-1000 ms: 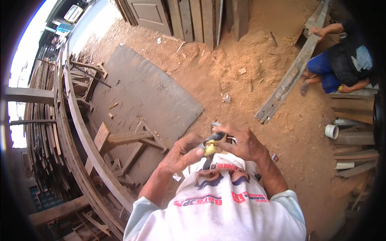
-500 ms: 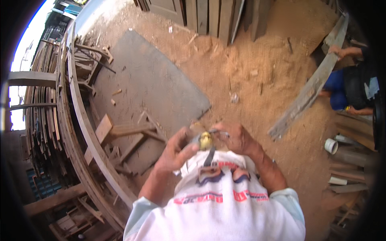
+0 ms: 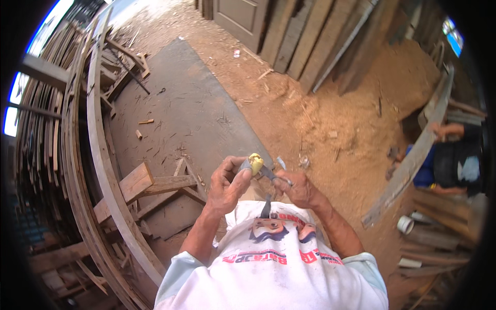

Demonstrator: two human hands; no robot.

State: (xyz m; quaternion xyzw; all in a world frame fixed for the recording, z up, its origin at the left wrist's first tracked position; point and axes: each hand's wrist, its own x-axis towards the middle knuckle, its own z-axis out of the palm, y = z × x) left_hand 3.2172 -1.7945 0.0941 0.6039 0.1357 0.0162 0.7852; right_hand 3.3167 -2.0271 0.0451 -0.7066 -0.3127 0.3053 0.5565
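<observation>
Both of my hands are close together in front of my shirt. My left hand is closed round a small rounded yellow-and-grey object, whose yellow end shows above the thumb. I cannot make out its exact kind. From beside it a dark grey strip runs to my right hand, whose fingers are closed on its other end. A small shiny piece shows at those fingers. Whether the strip is joined to the yellow-and-grey object cannot be seen.
A grey sheet lies on the sawdust-covered floor. Long beams and a wooden trestle stand at left. Boards and a panelled door lean at the back. At right, another person's hand holds a long plank.
My view has shifted. My hands are raised slightly, and the yellow-and-grey object is now turned with its yellow end upward. The other person's plank appears farther right and lower.
</observation>
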